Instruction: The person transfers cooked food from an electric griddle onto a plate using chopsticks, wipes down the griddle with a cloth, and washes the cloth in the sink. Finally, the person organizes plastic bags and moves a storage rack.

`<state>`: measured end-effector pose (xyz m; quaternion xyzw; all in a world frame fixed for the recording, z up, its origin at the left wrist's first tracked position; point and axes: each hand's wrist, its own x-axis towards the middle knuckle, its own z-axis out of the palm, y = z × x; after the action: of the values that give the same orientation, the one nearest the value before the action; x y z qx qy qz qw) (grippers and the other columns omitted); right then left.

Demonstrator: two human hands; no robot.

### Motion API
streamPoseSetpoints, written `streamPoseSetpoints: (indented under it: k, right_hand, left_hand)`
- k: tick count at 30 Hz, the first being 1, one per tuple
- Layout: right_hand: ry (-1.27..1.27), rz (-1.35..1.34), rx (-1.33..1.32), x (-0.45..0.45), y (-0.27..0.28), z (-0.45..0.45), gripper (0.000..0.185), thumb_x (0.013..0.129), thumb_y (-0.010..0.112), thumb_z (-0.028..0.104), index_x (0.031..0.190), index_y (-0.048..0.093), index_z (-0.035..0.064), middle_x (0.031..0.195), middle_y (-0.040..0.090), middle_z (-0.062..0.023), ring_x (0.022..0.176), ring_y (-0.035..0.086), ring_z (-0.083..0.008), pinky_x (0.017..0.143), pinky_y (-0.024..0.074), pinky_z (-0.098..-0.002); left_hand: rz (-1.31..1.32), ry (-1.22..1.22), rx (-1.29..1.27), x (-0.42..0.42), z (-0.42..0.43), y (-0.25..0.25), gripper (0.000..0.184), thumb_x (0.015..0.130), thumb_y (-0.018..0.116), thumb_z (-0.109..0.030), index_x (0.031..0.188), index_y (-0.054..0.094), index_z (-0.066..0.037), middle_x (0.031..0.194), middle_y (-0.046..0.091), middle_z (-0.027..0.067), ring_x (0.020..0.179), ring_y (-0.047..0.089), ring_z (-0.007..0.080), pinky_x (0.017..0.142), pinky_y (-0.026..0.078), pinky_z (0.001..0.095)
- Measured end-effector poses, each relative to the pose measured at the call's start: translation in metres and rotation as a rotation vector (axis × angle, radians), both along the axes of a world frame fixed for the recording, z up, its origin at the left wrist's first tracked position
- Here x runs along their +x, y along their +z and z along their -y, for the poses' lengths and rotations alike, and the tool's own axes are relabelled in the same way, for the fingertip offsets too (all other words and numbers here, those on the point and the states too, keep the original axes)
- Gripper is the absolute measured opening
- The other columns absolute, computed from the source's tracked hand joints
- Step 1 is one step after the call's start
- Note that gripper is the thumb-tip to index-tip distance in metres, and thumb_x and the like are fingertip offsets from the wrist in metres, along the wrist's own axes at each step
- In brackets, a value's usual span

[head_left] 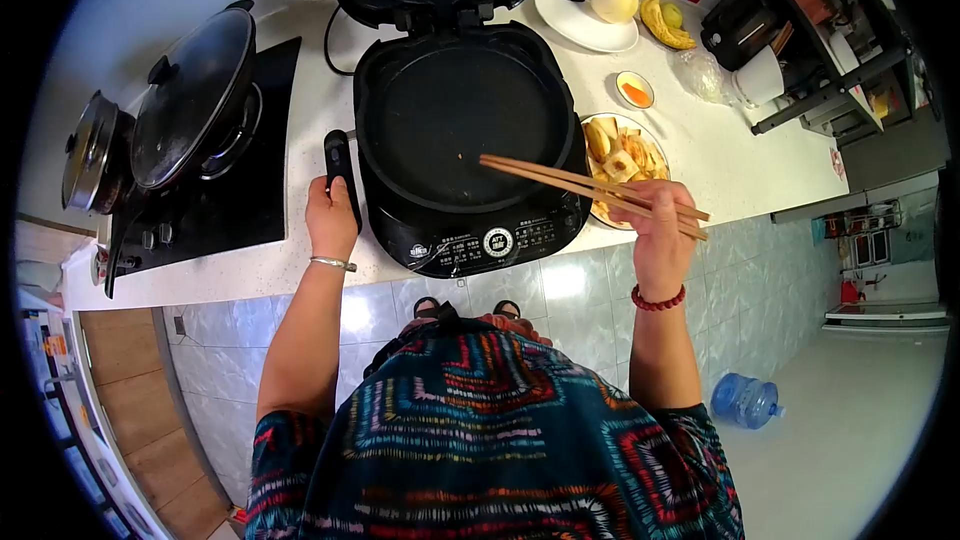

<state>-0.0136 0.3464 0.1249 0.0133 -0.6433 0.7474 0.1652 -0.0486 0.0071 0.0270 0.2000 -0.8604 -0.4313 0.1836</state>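
Note:
My left hand (331, 217) is wrapped round a black handle (341, 162) at the left side of the electric griddle (463, 120). The griddle's lid stands raised at the back, and a tiny crumb lies on its dark cooking surface. My right hand (664, 236) grips wooden chopsticks (585, 188), whose tips hang over the right part of the griddle. Partly behind that hand is a plate (664, 145) with pieces of pale and golden food (617, 162). The griddle's control panel (498, 241) faces me.
A lidded wok (193, 100) and a pot (90, 152) stand on the black stove at left. Behind the food plate are a small orange-filled bowl (635, 91), a white plate (568, 24) and bananas (663, 25). A black rack (820, 90) stands at right.

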Motion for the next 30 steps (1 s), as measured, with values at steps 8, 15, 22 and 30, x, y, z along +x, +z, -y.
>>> streamPoseSetpoints:
  k: [8, 15, 22, 30]
  right_hand:
    - [-0.291, -0.325, -0.068, 0.001, 0.022, -0.054, 0.022, 0.086, 0.039, 0.016, 0.083, 0.046, -0.0042, 0.084, 0.053, -0.0166, 0.069, 0.056, -0.0223, 0.060, 0.0492, -0.0306]
    - [-0.800, -0.497, 0.763, 0.041, 0.029, -0.120, 0.013, 0.083, 0.042, 0.007, 0.081, 0.053, 0.0002, 0.090, 0.053, -0.0119, 0.080, 0.051, -0.0154, 0.066, 0.0426, -0.0248]
    - [-0.544, 0.313, 0.634, 0.025, -0.067, -0.155, 0.021, 0.069, 0.045, -0.006, 0.087, 0.052, 0.0039, 0.066, 0.053, -0.0064, 0.062, 0.050, -0.0118, 0.060, 0.0420, -0.0235]
    - [-0.205, 0.767, 0.288, -0.020, -0.105, -0.134, 0.024, 0.076, 0.051, 0.013, 0.093, 0.047, -0.0035, 0.066, 0.057, -0.0105, 0.052, 0.056, -0.0146, 0.044, 0.0428, -0.0258]
  left_hand:
    - [-0.039, -0.040, -0.066, -0.003, 0.011, -0.012, 0.027, 0.081, 0.046, -0.022, 0.089, 0.050, 0.003, 0.075, 0.055, 0.0177, 0.067, 0.052, 0.0261, 0.062, 0.040, 0.0334]
    - [0.141, -0.137, -0.065, -0.001, 0.024, 0.006, 0.037, 0.082, 0.045, -0.030, 0.096, 0.051, 0.004, 0.086, 0.056, 0.0174, 0.081, 0.052, 0.0257, 0.073, 0.039, 0.0318]
    - [0.142, 0.050, 0.354, 0.013, 0.028, 0.028, 0.036, 0.080, 0.049, -0.036, 0.097, 0.049, -0.004, 0.059, 0.050, 0.0027, 0.040, 0.041, 0.0060, 0.031, 0.030, 0.0177]
    - [0.138, 0.045, 0.302, 0.051, 0.043, 0.025, 0.034, 0.082, 0.047, -0.035, 0.096, 0.049, -0.004, 0.060, 0.051, 0.0030, 0.040, 0.040, 0.0054, 0.031, 0.030, 0.0179]
